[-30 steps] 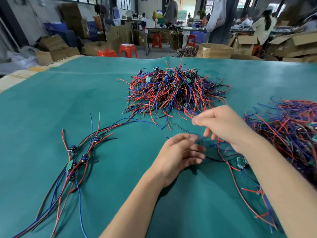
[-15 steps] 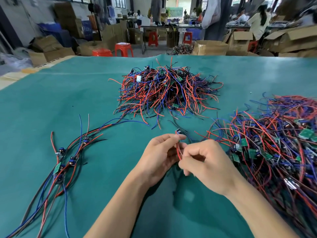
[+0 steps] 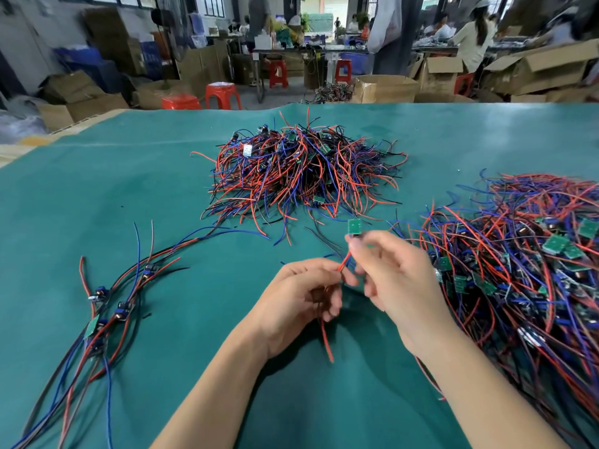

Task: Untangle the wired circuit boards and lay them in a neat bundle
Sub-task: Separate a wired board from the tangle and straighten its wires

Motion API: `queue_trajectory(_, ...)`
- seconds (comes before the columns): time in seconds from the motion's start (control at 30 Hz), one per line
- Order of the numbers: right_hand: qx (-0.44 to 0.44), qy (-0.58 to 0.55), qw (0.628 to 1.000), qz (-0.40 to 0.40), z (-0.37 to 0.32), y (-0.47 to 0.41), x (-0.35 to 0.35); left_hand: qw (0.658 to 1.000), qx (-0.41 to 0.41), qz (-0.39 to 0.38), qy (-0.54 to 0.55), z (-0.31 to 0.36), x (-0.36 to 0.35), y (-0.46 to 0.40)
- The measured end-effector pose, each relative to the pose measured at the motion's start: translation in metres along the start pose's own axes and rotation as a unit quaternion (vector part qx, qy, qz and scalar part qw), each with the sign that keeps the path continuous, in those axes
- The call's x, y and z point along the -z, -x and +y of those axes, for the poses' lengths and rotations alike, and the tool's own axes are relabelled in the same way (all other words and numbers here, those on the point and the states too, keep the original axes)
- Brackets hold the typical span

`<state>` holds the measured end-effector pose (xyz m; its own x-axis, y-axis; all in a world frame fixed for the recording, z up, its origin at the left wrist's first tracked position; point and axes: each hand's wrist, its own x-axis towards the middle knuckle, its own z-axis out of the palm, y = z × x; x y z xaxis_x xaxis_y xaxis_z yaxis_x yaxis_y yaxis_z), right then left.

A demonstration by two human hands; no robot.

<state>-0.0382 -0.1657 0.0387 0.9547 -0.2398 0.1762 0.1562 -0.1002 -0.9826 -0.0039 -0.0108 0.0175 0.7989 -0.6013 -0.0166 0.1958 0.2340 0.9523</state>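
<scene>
I'm seeing the right hand (image 3: 393, 273) pinching a small green board (image 3: 355, 227) just above the teal surface (image 3: 162, 196), btwn the two tangled piles. The left hand (image 3: 303, 299) is gripping its red wire (image 3: 325, 332), w/ the end hanging below the fingers.

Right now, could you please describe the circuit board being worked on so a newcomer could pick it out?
On the green table, look between the far tangled pile and the big heap at right. There the right hand pinches a small green circuit board, lifted clear of every pile, its red wire running down into the left hand.
</scene>
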Motion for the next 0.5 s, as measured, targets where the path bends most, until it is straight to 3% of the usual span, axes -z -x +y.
queue_trajectory(0.07,-0.014,-0.046,0.999,0.023,-0.001,-0.001,0.004,1.000,0.000,-0.023,-0.016,0.000,0.000,0.001)
queue_trajectory(0.2,-0.052,-0.138,0.989,-0.024,-0.005,0.000,0.005,0.998,0.001,-0.052,-0.030,0.001,-0.001,0.003)
queue_trajectory(0.27,-0.052,-0.151,0.987,-0.008,-0.006,-0.001,0.006,0.998,0.005,-0.050,-0.025,0.001,-0.002,0.003)
queue_trajectory(0.4,-0.037,-0.145,0.988,0.030,-0.007,-0.003,0.013,0.999,-0.001,-0.034,0.008,0.003,-0.004,0.003)
queue_trajectory(0.5,0.019,-0.039,0.999,0.027,-0.008,0.000,0.012,0.999,-0.011,-0.004,0.042,0.005,-0.005,0.003)
